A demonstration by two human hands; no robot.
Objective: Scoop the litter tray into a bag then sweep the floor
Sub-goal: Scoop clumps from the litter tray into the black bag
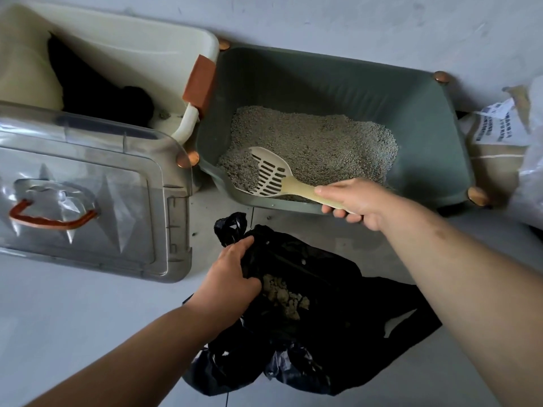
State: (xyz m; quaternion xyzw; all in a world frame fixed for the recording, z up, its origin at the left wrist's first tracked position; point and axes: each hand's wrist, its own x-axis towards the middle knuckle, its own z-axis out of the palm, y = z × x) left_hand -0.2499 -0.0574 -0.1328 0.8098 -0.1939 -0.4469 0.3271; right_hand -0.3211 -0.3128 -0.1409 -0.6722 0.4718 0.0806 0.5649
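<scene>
**Grey floor, scoop in the litter, bag held at its edge**

Pale grey floor (73, 318) runs under everything, seen from above. The right hand (355, 201) is clenched round the handle of a cream slotted scoop (271, 174), thumb on top and fingers curled beneath. The scoop reaches away from that hand to its left, and its head lies in the grey litter (323, 142) with a little heap resting on its far edge. The green litter tray (426, 160) lies just beyond the right hand, and the handle crosses the tray's near rim.

The left hand (229, 274) sits nearer the person than the right one. Its fingers are curled into the rim of a black bag (338, 318) and grip the plastic. The bag lies crumpled on the floor between the two forearms, spreading to the right of the left hand. Pale clumps (283, 295) lie inside it, just beside the left fingertips.

Left of the left hand lies a clear lid (88, 183) with an orange handle (50, 220). Beyond that stands a cream box (141, 60), touching the tray's left side. Right of the right hand, past the tray, stands a printed sack (493, 148).
</scene>
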